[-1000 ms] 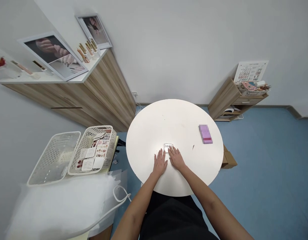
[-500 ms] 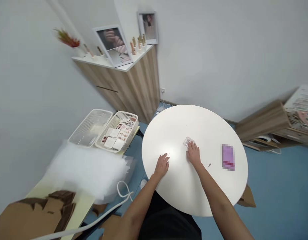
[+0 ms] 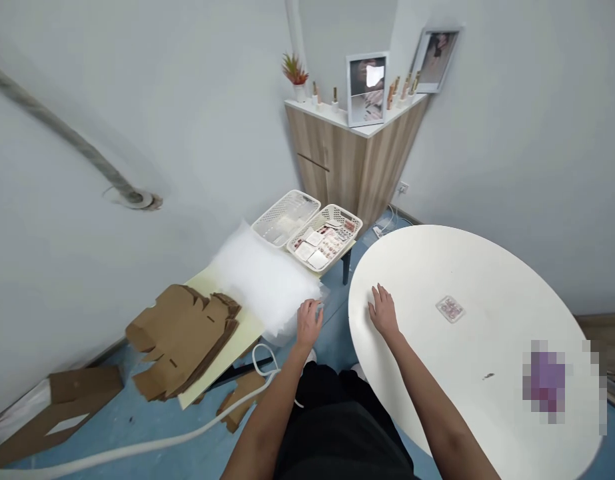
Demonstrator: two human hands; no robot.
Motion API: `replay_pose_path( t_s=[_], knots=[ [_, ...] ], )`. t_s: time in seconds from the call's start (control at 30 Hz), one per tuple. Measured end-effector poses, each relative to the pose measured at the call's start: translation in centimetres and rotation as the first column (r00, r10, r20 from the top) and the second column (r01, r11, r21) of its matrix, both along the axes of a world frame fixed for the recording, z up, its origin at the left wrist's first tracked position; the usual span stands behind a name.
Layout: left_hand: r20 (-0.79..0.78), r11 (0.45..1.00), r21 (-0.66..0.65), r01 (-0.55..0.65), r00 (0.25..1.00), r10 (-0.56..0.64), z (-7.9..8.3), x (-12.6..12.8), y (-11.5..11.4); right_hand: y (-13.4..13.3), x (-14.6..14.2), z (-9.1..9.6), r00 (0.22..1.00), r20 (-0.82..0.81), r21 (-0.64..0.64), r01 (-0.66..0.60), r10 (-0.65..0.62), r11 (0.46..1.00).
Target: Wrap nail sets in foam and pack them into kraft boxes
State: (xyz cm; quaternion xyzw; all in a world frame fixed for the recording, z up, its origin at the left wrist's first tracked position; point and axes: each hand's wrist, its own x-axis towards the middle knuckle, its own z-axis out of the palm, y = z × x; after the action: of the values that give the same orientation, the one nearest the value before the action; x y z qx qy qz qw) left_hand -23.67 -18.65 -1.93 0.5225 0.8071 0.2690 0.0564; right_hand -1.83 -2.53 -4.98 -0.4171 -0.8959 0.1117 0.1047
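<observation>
Gripping nothing, the loosely spread right hand (image 3: 384, 315) is poised over the round table (image 3: 432, 257), where the clear case (image 3: 450, 309) is lying set down, unwrapped, while the left hand (image 3: 309, 325), its hold unclear, is hovering beside the white sheets (image 3: 262, 280).

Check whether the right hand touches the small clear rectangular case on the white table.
Apart. The head view plainly shows white tabletop between the right hand and the case.

At the upper middle, 2 framed pictures (image 3: 367, 100) and 1 potted plant (image 3: 295, 72) are standing on a cabinet (image 3: 344, 157). A grey pipe (image 3: 67, 133) is crossing the upper left; a box (image 3: 87, 400) is resting lower left.
</observation>
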Motion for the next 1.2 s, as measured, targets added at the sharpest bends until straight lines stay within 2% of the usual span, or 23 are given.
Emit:
replay_pose_path(
  t_s=[0.1, 0.2, 0.27, 0.4, 0.57, 0.77, 0.93, 1.07, 1.2],
  knots=[
    [-0.034, 0.991, 0.004, -0.131, 0.991, 0.131, -0.6, -4.2, -3.6, -2.3, -4.8, 0.6, 0.993, -0.041, -0.006, -0.11, 0.109, 0.994],
    [-0.068, 0.983, -0.025, -0.183, 0.981, 0.181, -1.9, -7.9, -6.9, -4.9, -9.1, 1.2, 0.976, -0.054, -0.029, -0.213, 0.211, 0.977],
    [-0.09, 0.983, -0.085, -0.163, 0.984, 0.155, -3.1, -9.9, -8.7, -6.6, -11.6, 1.4, 0.963, -0.045, -0.046, -0.269, 0.267, 0.962],
    [-0.084, 0.971, -0.233, -0.044, 0.996, 0.025, -4.8, -12.3, -10.9, -9.3, -15.9, 1.6, 0.933, 0.006, -0.081, -0.359, 0.361, 0.93],
    [-0.065, 0.967, -0.253, 0.045, 0.996, -0.064, -5.1, -13.7, -11.7, -11.8, -19.9, 1.3, 0.893, 0.054, -0.129, -0.437, 0.447, 0.89],
    [-0.05, 0.966, -0.223, 0.134, 0.988, -0.148, -4.5, -14.8, -12.2, -14.7, -22.1, 0.4, 0.847, 0.153, -0.21, -0.476, 0.509, 0.854],
    [0.047, 0.975, -0.155, 0.16, 0.987, -0.155, -4.4, -15.3, -13.3, -15.9, -22.6, -0.2, 0.846, 0.203, -0.16, -0.468, 0.493, 0.869],
    [0.11, 0.987, -0.109, 0.121, 0.988, -0.109, -4.3, -15.9, -14.1, -15.7, -23.2, 0.3, 0.844, 0.234, -0.133, -0.464, 0.483, 0.876],
    [0.065, 0.976, -0.132, 0.174, 0.984, -0.167, -4.1, -16.5, -14.4, -15.7, -23.8, 1.5, 0.845, 0.24, -0.173, -0.448, 0.479, 0.877]
  ],
)
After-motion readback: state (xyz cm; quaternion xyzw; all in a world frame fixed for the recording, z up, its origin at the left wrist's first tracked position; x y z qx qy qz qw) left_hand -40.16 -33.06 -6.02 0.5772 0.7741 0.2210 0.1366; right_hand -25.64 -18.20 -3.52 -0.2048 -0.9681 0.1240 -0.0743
